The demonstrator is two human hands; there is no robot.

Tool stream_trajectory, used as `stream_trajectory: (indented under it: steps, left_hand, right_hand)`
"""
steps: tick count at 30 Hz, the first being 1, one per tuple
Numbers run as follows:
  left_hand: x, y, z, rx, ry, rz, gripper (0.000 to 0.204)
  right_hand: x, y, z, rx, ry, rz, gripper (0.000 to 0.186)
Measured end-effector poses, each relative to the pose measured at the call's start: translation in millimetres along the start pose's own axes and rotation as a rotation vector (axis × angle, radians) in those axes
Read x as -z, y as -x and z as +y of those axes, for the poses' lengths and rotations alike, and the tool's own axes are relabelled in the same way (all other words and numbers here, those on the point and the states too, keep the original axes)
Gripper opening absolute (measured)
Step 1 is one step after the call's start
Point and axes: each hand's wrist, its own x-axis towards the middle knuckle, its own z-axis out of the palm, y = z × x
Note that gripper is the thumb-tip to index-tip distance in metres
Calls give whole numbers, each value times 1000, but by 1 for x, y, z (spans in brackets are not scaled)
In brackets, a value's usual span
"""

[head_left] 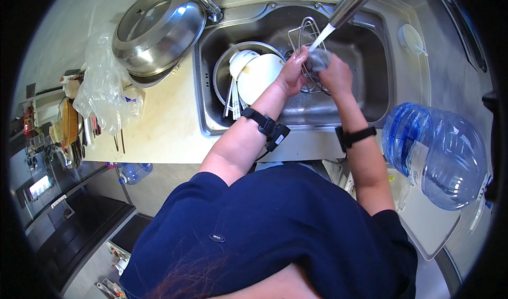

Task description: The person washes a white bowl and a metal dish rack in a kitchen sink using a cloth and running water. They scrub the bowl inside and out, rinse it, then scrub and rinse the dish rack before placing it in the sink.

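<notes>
A wire rack [307, 45] of thin metal rods is held tilted over the steel sink [370, 95], under the running stream [323, 36] from the faucet [354, 0]. The left hand [292, 71] is closed around the rack's left side, fingers curled over the rods. The right hand [334, 74] is closed on a small grey, wet scrubbing pad [319, 59], which is pressed against the rack just below the water. The rack is judged to be light and stiff, though springy at its thin rods, and slippery while wet; a hold on the outer frame rod, as taken by the left hand, is judged firmer than one on the inner wires. The pad is judged to be soft and compressible. One rack, one pad and one faucet are counted. In the left part of the sink, one metal basin [222, 69] is noted, containing two white bowls [259, 74] and a bundle of pale chopsticks [233, 100] whose number cannot be told. On the counter [159, 124], one large domed steel lid [159, 29] and one crumpled clear plastic bag [103, 85] are recorded. One large blue water bottle [436, 148] lies on its side to the right. One black strap is worn on each wrist.
</notes>
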Motion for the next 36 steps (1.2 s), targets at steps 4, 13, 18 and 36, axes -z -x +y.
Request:
stream_trajectory:
  steps: [4, 13, 18, 36]
  left_hand:
    - [1, -4, -6, 53, 0, -53, 61]
    - [7, -9, -16, -8, 245, -58, 63]
    - [1, -5, -2, -110, 162, 0, 61]
    - [-12, -24, 13, -118, 175, 25, 43]
  right_hand:
    - [18, -31, -37, 45, 105, 19, 35]
    - [-9, 19, -22, 34, 156, 140, 28]
    - [5, 48, 7, 129, -110, 41, 32]
    - [58, 17, -21, 267, -900, 512, 31]
